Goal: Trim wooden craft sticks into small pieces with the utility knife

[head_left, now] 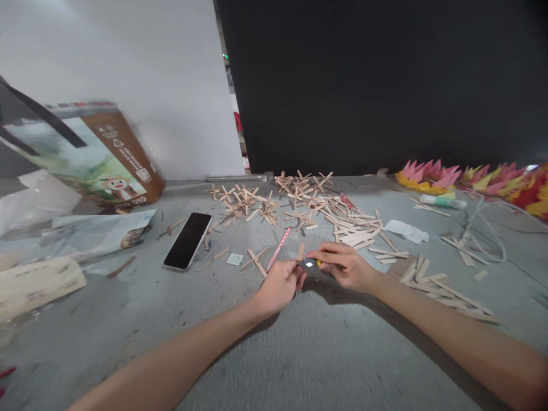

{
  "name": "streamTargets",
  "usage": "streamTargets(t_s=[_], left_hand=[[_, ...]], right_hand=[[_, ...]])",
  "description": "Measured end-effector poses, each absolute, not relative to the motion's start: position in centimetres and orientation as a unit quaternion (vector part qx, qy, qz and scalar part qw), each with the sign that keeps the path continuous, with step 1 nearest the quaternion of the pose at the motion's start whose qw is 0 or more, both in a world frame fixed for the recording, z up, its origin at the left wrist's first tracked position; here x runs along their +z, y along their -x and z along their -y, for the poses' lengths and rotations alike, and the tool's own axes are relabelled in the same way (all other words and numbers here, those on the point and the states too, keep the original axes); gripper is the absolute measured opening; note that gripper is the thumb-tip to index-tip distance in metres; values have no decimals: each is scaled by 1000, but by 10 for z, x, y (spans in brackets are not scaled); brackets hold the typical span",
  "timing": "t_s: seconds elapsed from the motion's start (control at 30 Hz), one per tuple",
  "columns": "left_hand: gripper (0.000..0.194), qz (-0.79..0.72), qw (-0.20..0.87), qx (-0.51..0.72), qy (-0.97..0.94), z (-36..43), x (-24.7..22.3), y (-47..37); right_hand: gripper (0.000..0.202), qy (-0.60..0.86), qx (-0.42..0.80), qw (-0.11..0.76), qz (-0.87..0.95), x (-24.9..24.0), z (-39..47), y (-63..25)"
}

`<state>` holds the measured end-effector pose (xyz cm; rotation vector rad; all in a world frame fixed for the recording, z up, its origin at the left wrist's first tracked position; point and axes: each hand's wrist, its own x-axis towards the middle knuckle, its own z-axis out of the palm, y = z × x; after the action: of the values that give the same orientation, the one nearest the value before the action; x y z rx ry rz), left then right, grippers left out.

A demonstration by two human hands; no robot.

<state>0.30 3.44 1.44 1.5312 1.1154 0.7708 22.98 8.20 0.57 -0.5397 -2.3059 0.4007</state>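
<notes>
In the head view my left hand [280, 282] and my right hand [345, 265] meet above the table, both closed. My right hand pinches a small dark tool with a yellow part and a bright spot [309, 264]; its exact kind is unclear. A craft stick [301, 250] rises just beyond the left fingertips, which seem to grip its lower end, though the fingers hide the contact. Left of the hands, a pink patterned pencil [278, 250] lies near craft sticks joined in a cross [257, 262].
Crossed craft sticks [244, 202] cover the back; loose ones [359, 231] lie right. A phone [187, 241], a small packet [234, 259] and a printed bag [115, 154] are left. Paper flowers [428, 176], a glue stick [443, 201] and a white cable [503, 245] are right.
</notes>
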Motion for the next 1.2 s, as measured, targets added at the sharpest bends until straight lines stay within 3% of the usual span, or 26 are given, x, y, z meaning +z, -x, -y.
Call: streamTargets(t_s=[0.2, 0.93, 1.2], left_hand=[[32, -474, 495, 301, -663, -37, 11, -3], [37, -466, 521, 349, -625, -36, 6, -4], [27, -483, 516, 331, -625, -37, 5, -7]], right_hand=[[31, 198, 150, 362, 898, 3, -83, -227], [29, 205, 162, 369, 892, 5, -83, -228], [30, 202, 157, 353, 900, 3, -82, -226]])
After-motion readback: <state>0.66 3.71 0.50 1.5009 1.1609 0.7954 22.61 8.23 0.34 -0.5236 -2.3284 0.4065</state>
